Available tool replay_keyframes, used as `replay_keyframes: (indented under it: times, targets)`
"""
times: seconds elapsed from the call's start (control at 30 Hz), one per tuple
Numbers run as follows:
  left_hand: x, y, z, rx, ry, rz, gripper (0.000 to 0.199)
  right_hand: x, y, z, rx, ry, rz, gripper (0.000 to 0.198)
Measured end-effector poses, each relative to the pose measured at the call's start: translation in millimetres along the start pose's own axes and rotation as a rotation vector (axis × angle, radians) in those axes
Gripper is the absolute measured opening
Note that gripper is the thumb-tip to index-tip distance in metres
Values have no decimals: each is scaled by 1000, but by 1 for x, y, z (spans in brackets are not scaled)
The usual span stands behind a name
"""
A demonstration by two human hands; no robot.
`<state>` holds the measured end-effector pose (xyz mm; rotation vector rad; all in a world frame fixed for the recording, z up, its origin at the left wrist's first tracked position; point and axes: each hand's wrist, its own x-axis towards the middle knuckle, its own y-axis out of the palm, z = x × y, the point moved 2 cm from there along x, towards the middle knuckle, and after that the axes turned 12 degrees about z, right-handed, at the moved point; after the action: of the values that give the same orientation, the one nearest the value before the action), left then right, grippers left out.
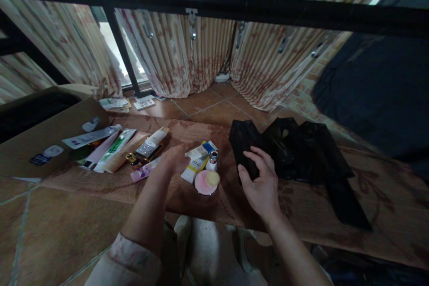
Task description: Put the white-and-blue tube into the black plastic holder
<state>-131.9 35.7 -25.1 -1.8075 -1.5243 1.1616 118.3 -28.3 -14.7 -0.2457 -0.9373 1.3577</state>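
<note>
Nearest the camera, a pale pink sleeve [125, 261] covers the left forearm at the lower edge of the view. Left of everything, an open brown cardboard box [50, 136] sits on the tiled floor; what lies in it cannot be made out. Beside it, long plastic cosmetic tubes in white, pink, green and beige [110, 147] lie fanned across the left part of a brown patterned mat [208, 205]. The left hand [174, 158] hovers over a white-and-yellow tube with a blue end [199, 156], fingers loosely curled and holding nothing; sorting these items looks like the step in hand. Just right stand a small silver-capped bottle [212, 160] and a round pink jar [206, 182]. The right hand [259, 178], fingers spread, touches the near edge of a crumpled black plastic bag [295, 149]; its contents are hidden.
</note>
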Motion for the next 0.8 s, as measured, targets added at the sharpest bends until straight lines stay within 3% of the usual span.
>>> replay_keyframes:
  times: [0.13,0.33,0.6,0.8]
  targets:
    - [1,4,-2,166,-20,175,40,-2,1,0,-5,-14,41,44]
    - [-1,2,-11,223,-15,189,40,-2,-2,-1,0,-21,93,57]
    - [5,-10,-3,-17,60,-45,33,-1,-4,-1,-108,27,-33,36]
    - [4,-16,-10,-548,359,-256,43,0,1,-4,-195,-20,-48,28]
